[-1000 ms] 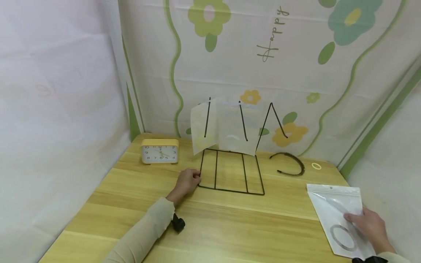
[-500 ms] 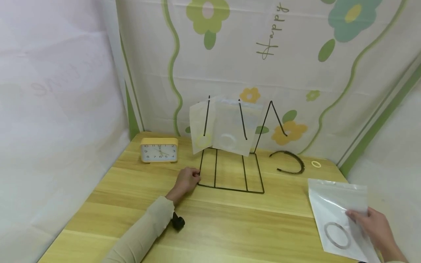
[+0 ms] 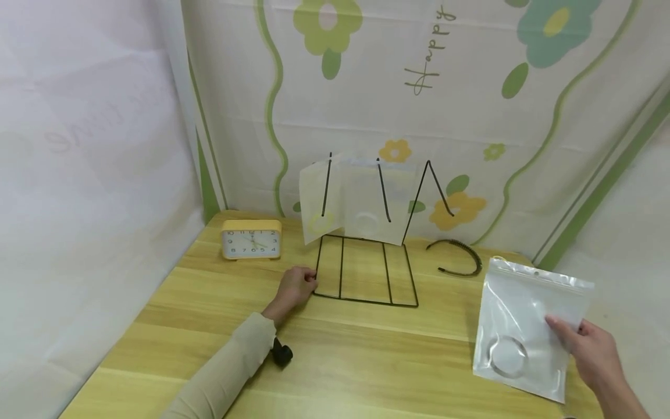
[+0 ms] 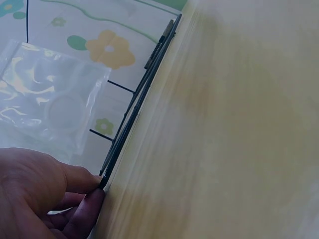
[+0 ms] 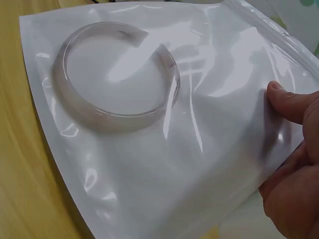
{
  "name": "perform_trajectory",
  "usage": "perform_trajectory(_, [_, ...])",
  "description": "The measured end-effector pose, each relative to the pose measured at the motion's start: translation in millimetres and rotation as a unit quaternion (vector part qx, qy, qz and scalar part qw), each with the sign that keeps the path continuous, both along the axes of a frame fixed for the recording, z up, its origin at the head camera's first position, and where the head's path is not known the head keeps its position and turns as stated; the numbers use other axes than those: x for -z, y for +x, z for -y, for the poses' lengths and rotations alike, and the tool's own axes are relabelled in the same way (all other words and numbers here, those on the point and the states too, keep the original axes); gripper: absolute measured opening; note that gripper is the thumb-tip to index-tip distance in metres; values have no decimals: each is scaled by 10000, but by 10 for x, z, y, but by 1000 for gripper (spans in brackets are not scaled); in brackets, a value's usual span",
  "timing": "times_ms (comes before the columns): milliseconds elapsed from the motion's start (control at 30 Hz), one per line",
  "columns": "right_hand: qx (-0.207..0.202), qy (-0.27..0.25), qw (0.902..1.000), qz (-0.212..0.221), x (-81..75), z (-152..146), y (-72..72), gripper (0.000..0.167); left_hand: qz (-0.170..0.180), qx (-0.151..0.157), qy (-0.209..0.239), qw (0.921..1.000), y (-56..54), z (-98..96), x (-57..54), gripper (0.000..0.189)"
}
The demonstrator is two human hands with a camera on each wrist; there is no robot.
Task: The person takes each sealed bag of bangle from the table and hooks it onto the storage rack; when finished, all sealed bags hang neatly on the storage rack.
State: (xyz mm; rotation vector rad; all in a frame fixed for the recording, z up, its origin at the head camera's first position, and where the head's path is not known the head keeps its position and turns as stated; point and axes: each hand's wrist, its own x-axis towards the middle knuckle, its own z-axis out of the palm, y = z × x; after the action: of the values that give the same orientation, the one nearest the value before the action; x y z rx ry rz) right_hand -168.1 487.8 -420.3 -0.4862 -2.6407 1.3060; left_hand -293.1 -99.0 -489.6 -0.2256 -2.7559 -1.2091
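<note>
In the head view my left hand [image 3: 293, 288] is at the left side of a black wire display rack [image 3: 387, 273]; the left wrist view shows thumb and finger pinching its base wire [image 4: 103, 180]. At the right, my right hand [image 3: 598, 352] pinches the side edge of a white zip-lock bag [image 3: 528, 308], held up over the table. Through its glossy front shows a pale, translucent bangle [image 5: 94, 117], low in the bag. Two similar bags hang on the rack: one [image 3: 313, 192] with a yellowish ring, another [image 3: 361, 198] with a pale ring. The rack's right prong [image 3: 441, 189] carries no bag.
A yellow alarm clock [image 3: 251, 244] stands left of the rack. Right of it lies a dark braided headband [image 3: 475, 256]. A small yellow ring is almost wholly hidden behind the held bag. Flowered cloth [image 3: 366, 110] hangs behind the wooden table [image 3: 335, 361].
My right hand has raised the bag and brought it slightly left, so it now covers most of the small yellow ring. The left hand stays at the rack.
</note>
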Motion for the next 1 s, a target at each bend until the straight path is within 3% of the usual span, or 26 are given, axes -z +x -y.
perform_trajectory(133, [-175,-495,9980,-347,-125,273,18,16,-42,40,20,10000,4,2,-13,25])
perform_trajectory(300, [-377,-530,9955,-688,-313,561,26,14,-21,46,67,10000,9,4,-23,25])
perform_trajectory(533, [-220,-61,9939,-1079,-448,844,22,48,-6,43,28,10000,18,3,-14,21])
perform_trajectory(767, [-822,-1237,9767,-1546,-473,910,-77,12,-27,48,61,10000,15,-8,8,24])
perform_trajectory(1000, [-466,-221,9835,-1733,-590,1107,-152,35,5,44,76,10000,18,0,-34,26])
